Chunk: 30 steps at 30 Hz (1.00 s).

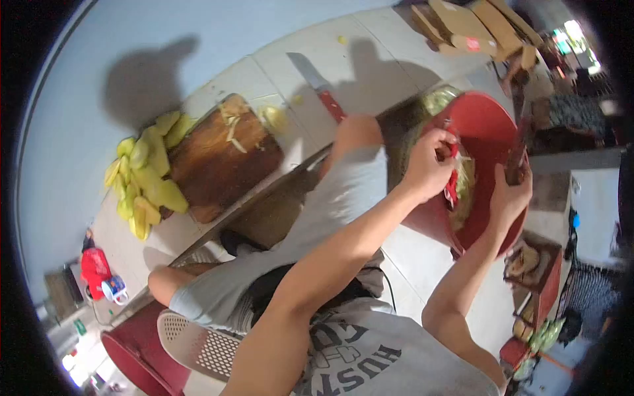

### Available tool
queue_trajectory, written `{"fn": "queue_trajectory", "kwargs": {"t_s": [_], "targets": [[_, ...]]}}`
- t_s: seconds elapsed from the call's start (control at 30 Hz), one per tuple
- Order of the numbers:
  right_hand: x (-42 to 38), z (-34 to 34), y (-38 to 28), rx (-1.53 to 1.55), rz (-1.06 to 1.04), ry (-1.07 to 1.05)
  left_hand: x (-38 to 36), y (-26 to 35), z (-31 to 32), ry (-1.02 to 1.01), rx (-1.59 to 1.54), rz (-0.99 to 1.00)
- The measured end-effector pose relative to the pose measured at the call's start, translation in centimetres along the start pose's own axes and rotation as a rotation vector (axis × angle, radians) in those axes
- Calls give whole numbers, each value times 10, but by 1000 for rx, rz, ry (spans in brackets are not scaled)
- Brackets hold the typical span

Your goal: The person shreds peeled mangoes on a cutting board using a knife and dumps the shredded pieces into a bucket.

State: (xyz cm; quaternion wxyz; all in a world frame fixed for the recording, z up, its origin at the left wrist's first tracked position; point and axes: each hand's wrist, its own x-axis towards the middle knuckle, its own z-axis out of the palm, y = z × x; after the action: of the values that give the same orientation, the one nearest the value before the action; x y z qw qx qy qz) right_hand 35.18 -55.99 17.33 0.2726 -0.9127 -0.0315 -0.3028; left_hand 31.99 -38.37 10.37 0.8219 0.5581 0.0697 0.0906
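My left hand (430, 165) is closed around a red-handled tool (453, 178), held over the mouth of a tilted red bucket (485, 119); its working end is hard to make out. Pale shredded strips (466, 188) lie inside the bucket below it. At the bucket's far side, my right hand (512, 195) grips a long dark-brown bar (518, 132) that runs along the rim. On the tiled ledge lie a wooden chopping board (224, 155) with a few pale strips and a knife (323, 92) with a red handle. Yellow-green peeled fruit pieces (148, 168) are heaped beside the board.
Cardboard boxes (469, 26) sit at the ledge's far end. A blue-and-white mug (114, 288) and a red item (96, 270) stand at left. Below are a perforated plastic seat (198, 343) and another red tub (142, 353). A wooden crate (535, 270) stands at right.
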Motion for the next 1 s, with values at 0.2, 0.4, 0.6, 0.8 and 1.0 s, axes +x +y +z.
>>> {"fn": "queue_trajectory", "kwargs": {"t_s": [0.2, 0.4, 0.6, 0.8, 1.0], "targets": [[-8, 34, -36, 240, -22, -99, -22, 80, -92, -5, -771, -49], [-41, 65, -106, 454, 72, -276, -82, 163, -224, 297, -462, 258], [-82, 96, -153, 487, -44, -499, -113, 142, -328, 594, -123, 311], [-115, 107, -188, 599, -130, -680, -171, 90, -388, 827, -164, 332], [-150, 127, -233, 566, -314, -889, -254, 37, -429, 1225, 186, -107]]}}
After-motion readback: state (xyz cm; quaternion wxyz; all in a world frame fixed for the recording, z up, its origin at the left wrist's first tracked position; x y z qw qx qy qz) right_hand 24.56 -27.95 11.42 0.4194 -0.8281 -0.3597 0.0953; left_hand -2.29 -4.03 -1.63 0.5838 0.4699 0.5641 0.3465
